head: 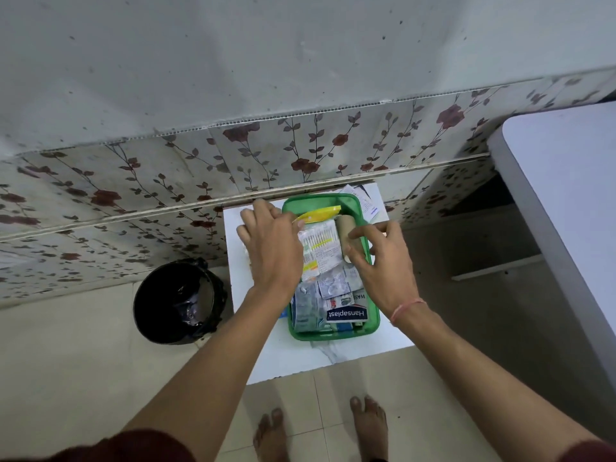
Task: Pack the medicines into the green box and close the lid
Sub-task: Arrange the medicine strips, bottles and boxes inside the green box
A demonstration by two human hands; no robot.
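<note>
Black lined bin [178, 301] on tiled floor [66, 361], floral wall tiles [300, 145], white table [566, 181] at right

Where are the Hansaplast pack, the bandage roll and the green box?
Hansaplast pack [346, 315]: head view, on the blue label with the name.
bandage roll [343, 228]: head view, on its tan side, above the fingers.
green box [375, 320]: head view, on the near right rim.

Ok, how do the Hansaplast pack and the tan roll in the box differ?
The Hansaplast pack is flat, dark blue with white lettering; the tan roll is a plain cylinder. The pack lies at the near end of the green box; the roll lies along its right wall, farther back. The right hand touches the roll, not the pack. Both sit inside the box.
</note>
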